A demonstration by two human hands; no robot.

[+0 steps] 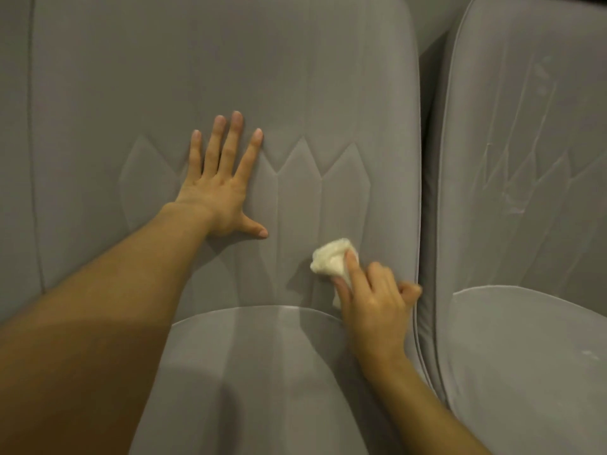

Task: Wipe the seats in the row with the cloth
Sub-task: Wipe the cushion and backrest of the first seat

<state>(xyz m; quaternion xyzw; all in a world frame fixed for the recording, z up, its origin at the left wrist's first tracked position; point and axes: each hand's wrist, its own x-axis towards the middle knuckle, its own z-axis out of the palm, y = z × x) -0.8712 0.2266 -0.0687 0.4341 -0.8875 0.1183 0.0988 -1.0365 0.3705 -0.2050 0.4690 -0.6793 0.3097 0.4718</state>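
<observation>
A grey upholstered seat fills the view, its backrest (230,67) stitched with pointed panels above the seat cushion (262,372). My left hand (220,182) lies flat on the backrest with its fingers spread. My right hand (374,300) grips a crumpled white cloth (330,259) and holds it against the lower right of the backrest, just above the cushion. Part of the cloth is hidden under my fingers.
A second grey seat (525,192) stands to the right, with pale streaks on its backrest and small light specks on its cushion. A narrow dark gap (427,159) separates the two seats. Another grey panel (13,159) runs along the left edge.
</observation>
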